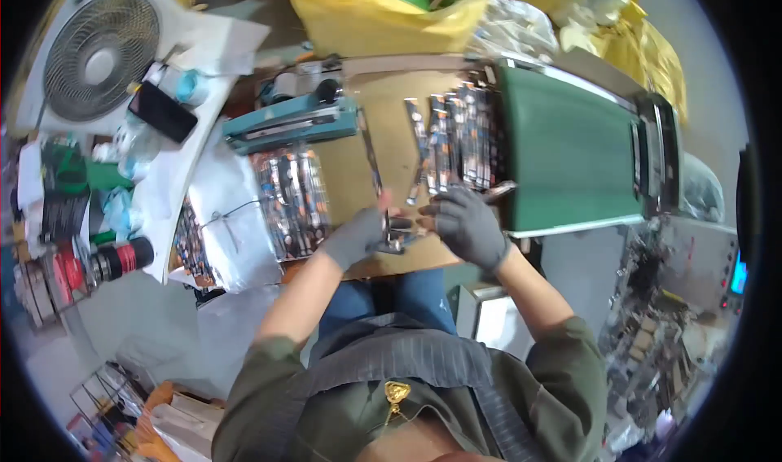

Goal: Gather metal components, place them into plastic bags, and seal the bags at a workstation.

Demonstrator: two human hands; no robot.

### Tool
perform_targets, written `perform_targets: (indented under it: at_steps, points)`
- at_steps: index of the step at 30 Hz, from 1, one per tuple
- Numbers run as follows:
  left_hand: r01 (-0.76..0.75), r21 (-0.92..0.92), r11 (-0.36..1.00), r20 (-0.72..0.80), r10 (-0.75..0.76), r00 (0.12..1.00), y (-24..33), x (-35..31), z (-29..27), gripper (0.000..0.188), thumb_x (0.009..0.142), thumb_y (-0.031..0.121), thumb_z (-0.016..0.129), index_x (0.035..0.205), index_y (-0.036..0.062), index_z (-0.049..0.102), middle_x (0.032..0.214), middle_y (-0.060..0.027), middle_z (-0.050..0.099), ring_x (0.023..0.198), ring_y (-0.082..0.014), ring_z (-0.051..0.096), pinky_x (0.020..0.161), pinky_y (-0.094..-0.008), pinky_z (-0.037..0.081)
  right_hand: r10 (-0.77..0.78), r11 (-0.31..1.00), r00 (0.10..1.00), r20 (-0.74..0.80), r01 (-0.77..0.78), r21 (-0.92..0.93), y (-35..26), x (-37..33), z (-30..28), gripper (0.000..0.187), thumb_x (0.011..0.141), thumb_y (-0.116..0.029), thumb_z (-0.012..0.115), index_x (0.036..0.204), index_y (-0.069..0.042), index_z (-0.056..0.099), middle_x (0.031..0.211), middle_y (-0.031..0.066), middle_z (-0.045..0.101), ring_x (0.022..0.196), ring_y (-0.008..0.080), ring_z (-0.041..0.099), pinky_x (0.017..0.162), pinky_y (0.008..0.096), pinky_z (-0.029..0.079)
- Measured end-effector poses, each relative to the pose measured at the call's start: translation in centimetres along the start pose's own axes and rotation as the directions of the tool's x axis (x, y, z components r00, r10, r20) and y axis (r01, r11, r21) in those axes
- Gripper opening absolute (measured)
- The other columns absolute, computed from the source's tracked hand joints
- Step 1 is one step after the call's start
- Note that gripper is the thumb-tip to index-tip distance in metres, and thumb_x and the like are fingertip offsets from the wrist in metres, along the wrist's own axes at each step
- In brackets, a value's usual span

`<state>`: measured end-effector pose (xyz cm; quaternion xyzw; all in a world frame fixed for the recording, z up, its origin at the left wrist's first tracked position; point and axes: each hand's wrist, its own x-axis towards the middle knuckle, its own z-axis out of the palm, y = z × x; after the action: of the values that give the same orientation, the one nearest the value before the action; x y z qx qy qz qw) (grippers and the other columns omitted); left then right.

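My left hand, in a grey glove with bare fingertips showing, is closed on the lower end of a long thin dark strip. The strip runs away from me over the brown board. Close by on the right is my right hand, also grey-gloved, its fingers curled toward the strip's near end. A short stick with a pale tip shows beside its knuckles; whether the hand holds it is unclear. Beyond my right hand lie several loose strips with orange and white marks. Blur hides fine detail at the fingertips.
More strips lie in rows to the left, beside a teal tray. A green conveyor belt borders the brown board on the right. A yellow-lined bin stands behind. Far left are a fan and phone.
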<state>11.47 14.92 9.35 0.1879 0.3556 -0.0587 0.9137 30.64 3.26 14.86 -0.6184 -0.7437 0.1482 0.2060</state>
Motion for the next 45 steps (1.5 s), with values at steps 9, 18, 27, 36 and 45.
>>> perform_targets:
  at_steps: [9, 18, 27, 36, 45]
  points:
    - [-0.334, 0.724, 0.603, -0.158, 0.617, 0.771, -5.9, -6.1, -5.5, 0.03, 0.085, 0.029, 0.061, 0.102, 0.0027, 0.059, 0.077, -0.0028, 0.057, 0.06, -0.012, 0.054, 0.057, -0.0276, 0.047, -0.097, 0.938, 0.935, -0.342, -0.029, -0.346, -3.5, 0.1, 6.3, 0.07, 0.069, -0.011, 0.068, 0.133, -0.003, 0.039, 0.134, 0.0228, 0.038, 0.119, 0.039, 0.042, 0.099, 0.0467, 0.034]
    - [0.767, 0.62, 0.164, 0.038, 0.971, -0.238, 4.1, -24.2, -27.9, 0.029, 0.088, 0.036, 0.05, 0.097, 0.0088, 0.053, 0.095, -0.0149, 0.06, 0.083, -0.0305, 0.061, 0.066, -0.0433, 0.049, 0.034, 0.96, 0.97, -0.241, -0.099, -0.262, -9.7, -6.9, 8.2, 0.065, 0.077, -0.014, 0.067, 0.134, -0.003, 0.038, 0.131, 0.0201, 0.044, 0.118, 0.0364, 0.046, 0.095, 0.0383, 0.04]
    - [0.138, 0.875, -0.464, 0.478, 0.872, -0.101, 2.5, -12.0, -18.8, 0.036, 0.082, 0.025, 0.06, 0.111, 0.0032, 0.055, 0.094, -0.0137, 0.06, 0.086, -0.0317, 0.058, 0.075, -0.0394, 0.047, 0.385, 0.89, 0.83, -0.403, -0.45, -0.077, 1.9, -1.3, 6.4, 0.084, 0.079, -0.05, 0.061, 0.136, 0.002, 0.029, 0.138, 0.0274, 0.03, 0.128, 0.0383, 0.033, 0.105, 0.0394, 0.029]
    - [-0.454, 0.883, 0.122, 0.077, 0.915, 0.397, -2.3, 10.1, -8.9, 0.05, 0.084, 0.04, 0.062, 0.105, -0.0049, 0.056, 0.088, -0.0189, 0.061, 0.085, -0.0265, 0.061, 0.077, -0.034, 0.047, 0.9, 0.338, 0.279, -0.335, -0.932, 0.13, 20.5, 0.1, 9.1, 0.109, 0.068, -0.072, 0.054, 0.137, 0.005, 0.022, 0.13, 0.0317, 0.04, 0.117, 0.0419, 0.046, 0.097, 0.044, 0.038]
    - [-0.549, 0.052, 0.834, -0.083, 0.551, 0.83, 3.0, 21.3, -5.1, 0.038, 0.08, 0.046, 0.065, 0.088, 0.0089, 0.063, 0.085, -0.0052, 0.064, 0.076, -0.0157, 0.06, 0.07, -0.0295, 0.048, 0.773, 0.632, 0.612, -0.165, -0.724, 0.277, 12.1, 5.3, 10.0, 0.072, 0.074, -0.061, 0.061, 0.104, 0.005, 0.058, 0.098, 0.0219, 0.064, 0.092, 0.0316, 0.063, 0.081, 0.0376, 0.047]
